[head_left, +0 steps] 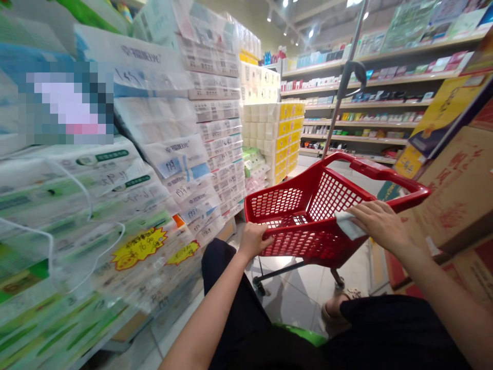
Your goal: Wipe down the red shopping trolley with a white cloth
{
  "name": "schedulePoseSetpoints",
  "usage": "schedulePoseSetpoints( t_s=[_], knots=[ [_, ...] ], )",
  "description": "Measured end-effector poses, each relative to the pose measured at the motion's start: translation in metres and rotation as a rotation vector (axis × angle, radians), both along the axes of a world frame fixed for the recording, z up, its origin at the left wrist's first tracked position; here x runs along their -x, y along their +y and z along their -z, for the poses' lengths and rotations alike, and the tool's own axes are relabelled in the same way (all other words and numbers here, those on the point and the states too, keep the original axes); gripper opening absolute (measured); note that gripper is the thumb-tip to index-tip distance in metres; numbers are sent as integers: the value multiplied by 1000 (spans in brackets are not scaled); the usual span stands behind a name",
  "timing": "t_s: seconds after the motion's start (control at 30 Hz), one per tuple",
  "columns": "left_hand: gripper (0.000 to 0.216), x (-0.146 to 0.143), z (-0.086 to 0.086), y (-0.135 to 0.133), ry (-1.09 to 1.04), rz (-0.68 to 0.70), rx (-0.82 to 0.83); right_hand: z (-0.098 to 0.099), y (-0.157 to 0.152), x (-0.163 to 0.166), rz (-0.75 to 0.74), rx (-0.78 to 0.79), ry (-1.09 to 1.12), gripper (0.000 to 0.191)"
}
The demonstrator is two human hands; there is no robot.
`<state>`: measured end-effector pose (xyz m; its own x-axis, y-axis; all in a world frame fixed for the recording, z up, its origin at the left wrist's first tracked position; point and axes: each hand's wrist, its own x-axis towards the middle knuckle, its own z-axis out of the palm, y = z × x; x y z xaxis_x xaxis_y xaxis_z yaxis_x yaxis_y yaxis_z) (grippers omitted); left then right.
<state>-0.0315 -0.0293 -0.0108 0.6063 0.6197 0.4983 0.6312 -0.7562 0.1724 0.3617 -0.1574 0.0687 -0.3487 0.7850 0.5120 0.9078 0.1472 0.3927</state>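
Note:
A red plastic shopping cart [292, 241] with perforated basket walls stands across in front of my knees. My left hand [254, 240] is closed over the near rim at its left corner, thumb hooked over the edge. With my right hand [379, 223] I press a folded white cloth [349, 226] onto the rim near the handle end. The fingers lie over the cloth and partly hide it. The red handle [379, 169] rises behind my right hand. Below the basket, a dark wheel [261, 285] rests on the tiled floor.
Stacked tissue packs [181, 154] with handwritten prices wall the left side. Cardboard boxes [454, 180] crowd the right. A metal pole [342, 92] rises behind the cart, and stocked shelves [377, 105] line the back. My sandaled foot [335, 306] is beside the cart's wheel.

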Motion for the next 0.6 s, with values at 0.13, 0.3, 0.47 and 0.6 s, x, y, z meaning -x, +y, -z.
schedulePoseSetpoints(
  t_s=[0.13,0.3,0.47,0.6],
  knots=[
    [20,0,-3,-6,-15,17,5,21,11,49,-37,3,72,29],
    [18,-1,-3,-12,-39,36,0,48,31,137,-101,67,170,26],
    [19,2,-3,-9,-7,46,9,52,46,182,-116,102,163,25],
    [20,9,-5,-3,23,60,14,40,49,147,-200,153,118,24]
  ],
)
